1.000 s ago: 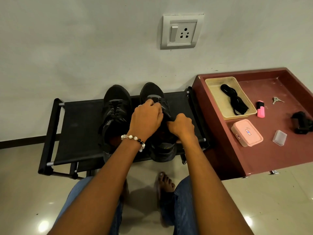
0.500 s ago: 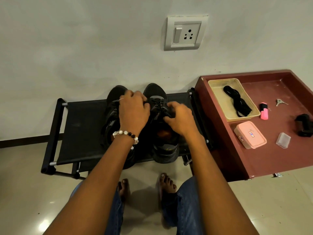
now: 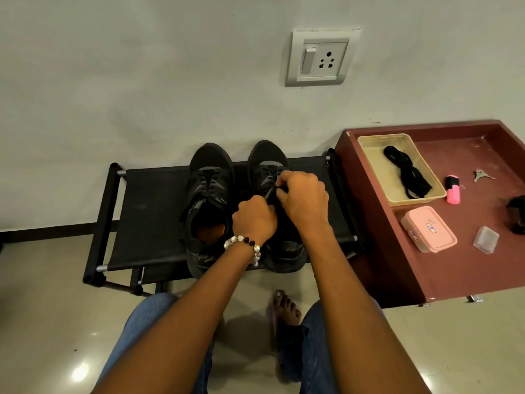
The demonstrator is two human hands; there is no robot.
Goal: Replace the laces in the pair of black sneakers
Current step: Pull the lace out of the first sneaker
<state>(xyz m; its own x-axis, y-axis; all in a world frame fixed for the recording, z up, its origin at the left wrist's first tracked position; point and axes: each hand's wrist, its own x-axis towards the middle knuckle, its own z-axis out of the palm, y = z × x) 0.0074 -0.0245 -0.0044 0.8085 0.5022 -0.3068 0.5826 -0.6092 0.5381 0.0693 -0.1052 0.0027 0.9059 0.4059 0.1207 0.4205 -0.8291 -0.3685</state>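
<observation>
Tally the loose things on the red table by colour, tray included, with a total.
Pink: 2, the highlighter and the lunchbox
Black: 2, the laces in the tray and a thing cut off at the frame edge
Beige: 1, the tray
Silver: 1, the keys
Clear: 1, the small box
Total: 7

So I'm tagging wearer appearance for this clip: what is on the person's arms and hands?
Both forearms are bare, with no sleeves in view. The left hand has a beaded bracelet at the wrist, mostly pearly white beads with a few black ones. The right hand shows no bracelet or watch; rings cannot be made out.
</observation>
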